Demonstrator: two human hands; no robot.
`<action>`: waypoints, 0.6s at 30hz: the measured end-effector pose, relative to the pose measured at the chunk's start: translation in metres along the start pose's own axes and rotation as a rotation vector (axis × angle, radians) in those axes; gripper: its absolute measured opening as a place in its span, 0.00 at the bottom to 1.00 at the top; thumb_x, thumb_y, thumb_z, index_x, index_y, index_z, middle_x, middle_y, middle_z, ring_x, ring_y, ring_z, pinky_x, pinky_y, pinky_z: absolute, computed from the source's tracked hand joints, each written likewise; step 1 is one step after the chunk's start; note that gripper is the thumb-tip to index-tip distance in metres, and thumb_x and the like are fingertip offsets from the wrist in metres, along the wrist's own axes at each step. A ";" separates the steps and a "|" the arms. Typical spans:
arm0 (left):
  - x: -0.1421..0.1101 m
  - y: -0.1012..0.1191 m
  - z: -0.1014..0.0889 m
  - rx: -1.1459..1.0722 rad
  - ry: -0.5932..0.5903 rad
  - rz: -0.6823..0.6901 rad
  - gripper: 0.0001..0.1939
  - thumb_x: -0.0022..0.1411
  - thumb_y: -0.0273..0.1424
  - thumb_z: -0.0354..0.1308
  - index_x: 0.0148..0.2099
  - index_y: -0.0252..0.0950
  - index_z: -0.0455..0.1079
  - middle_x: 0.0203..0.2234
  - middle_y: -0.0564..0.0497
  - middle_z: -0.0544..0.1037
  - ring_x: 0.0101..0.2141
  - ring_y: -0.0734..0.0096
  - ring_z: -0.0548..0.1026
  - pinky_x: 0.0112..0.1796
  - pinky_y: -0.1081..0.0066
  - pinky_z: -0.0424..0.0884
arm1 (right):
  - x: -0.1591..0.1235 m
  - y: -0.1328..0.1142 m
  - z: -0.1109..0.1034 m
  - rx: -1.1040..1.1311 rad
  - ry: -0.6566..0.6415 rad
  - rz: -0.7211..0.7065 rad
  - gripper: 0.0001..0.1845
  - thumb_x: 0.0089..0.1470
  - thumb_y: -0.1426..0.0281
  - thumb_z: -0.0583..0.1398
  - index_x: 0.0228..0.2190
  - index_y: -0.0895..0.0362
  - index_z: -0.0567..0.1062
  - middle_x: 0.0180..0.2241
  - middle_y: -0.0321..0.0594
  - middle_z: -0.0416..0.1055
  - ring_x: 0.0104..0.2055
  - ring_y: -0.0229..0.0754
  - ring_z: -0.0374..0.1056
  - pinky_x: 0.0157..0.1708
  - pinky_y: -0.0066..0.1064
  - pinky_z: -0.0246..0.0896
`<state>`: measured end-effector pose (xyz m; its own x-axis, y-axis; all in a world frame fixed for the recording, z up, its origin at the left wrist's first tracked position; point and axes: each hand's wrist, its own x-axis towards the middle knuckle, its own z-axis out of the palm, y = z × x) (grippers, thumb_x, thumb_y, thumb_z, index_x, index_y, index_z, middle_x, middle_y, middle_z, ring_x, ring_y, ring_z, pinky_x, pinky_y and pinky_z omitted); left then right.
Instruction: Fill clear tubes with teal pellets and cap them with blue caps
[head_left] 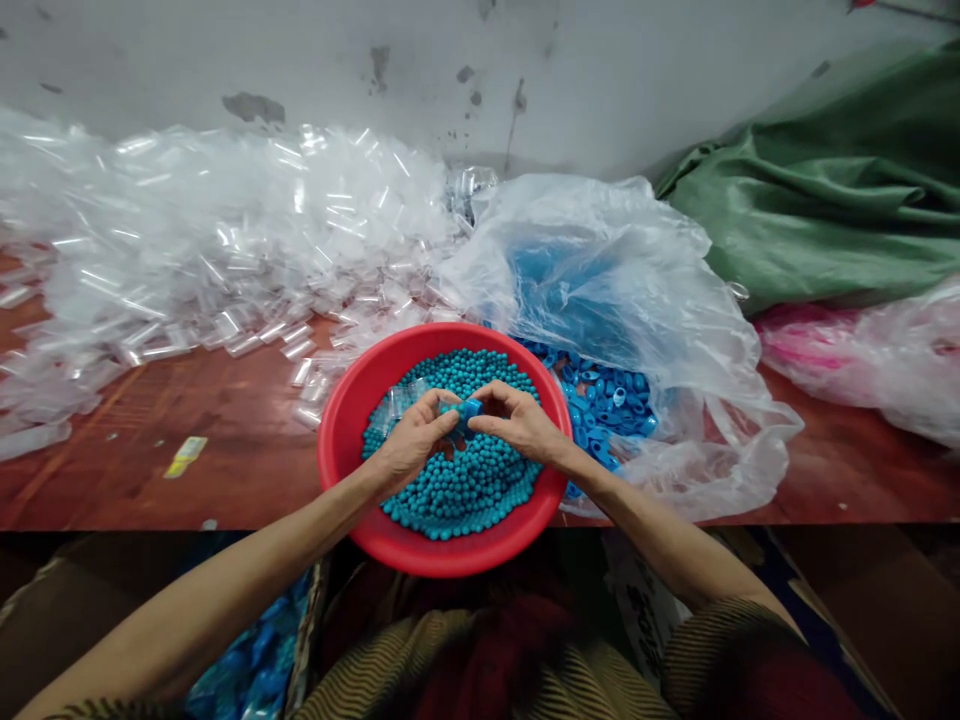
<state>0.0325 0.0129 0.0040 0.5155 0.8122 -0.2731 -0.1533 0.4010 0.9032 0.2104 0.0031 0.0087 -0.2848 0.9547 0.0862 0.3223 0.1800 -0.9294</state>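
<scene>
Over a red plastic basin (337, 440) full of small turquoise balls (450, 505), my two hands meet fingertip to fingertip. Thumb and fingers of my left hand (415, 432) are closed around what looks like a small clear tube with turquoise balls in it, mostly hidden by the fingers. My right hand (519, 425) pinches a blue plastic cap (471, 409) against the end of that piece. Whether the cap is seated cannot be seen. Several clear tubes (393, 402) lie on the balls just beyond my left hand.
A large heap of clear plastic tubes (247, 230) covers the back left of the reddish table (247, 420). Right of the basin, blue caps (600, 395) spill from a clear plastic bag (622, 270). Green cloth (832, 200) and a pinkish bag (825, 345) lie far right.
</scene>
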 end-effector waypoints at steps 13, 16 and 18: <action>-0.003 -0.009 -0.003 0.166 0.076 0.073 0.21 0.52 0.42 0.61 0.41 0.35 0.61 0.24 0.56 0.73 0.18 0.81 0.69 0.17 0.80 0.60 | -0.004 -0.007 0.006 -0.619 0.052 -0.350 0.12 0.57 0.74 0.53 0.42 0.61 0.70 0.36 0.48 0.69 0.41 0.46 0.63 0.42 0.39 0.60; -0.004 -0.010 -0.004 0.116 0.075 0.071 0.22 0.50 0.44 0.61 0.39 0.34 0.61 0.24 0.56 0.72 0.17 0.82 0.68 0.16 0.80 0.61 | -0.012 -0.011 0.014 -0.781 -0.058 -0.433 0.19 0.57 0.78 0.49 0.50 0.62 0.67 0.37 0.50 0.69 0.41 0.47 0.64 0.41 0.39 0.62; -0.005 -0.010 -0.005 0.083 0.062 0.051 0.23 0.49 0.45 0.62 0.39 0.34 0.61 0.23 0.57 0.71 0.17 0.80 0.69 0.16 0.79 0.62 | -0.014 -0.010 0.014 -0.738 -0.100 -0.448 0.21 0.58 0.78 0.49 0.53 0.62 0.65 0.38 0.49 0.70 0.40 0.45 0.65 0.40 0.37 0.63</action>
<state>0.0276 0.0074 -0.0051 0.4555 0.8563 -0.2435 -0.1060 0.3237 0.9402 0.1986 -0.0152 0.0122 -0.5919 0.7379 0.3244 0.6541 0.6749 -0.3416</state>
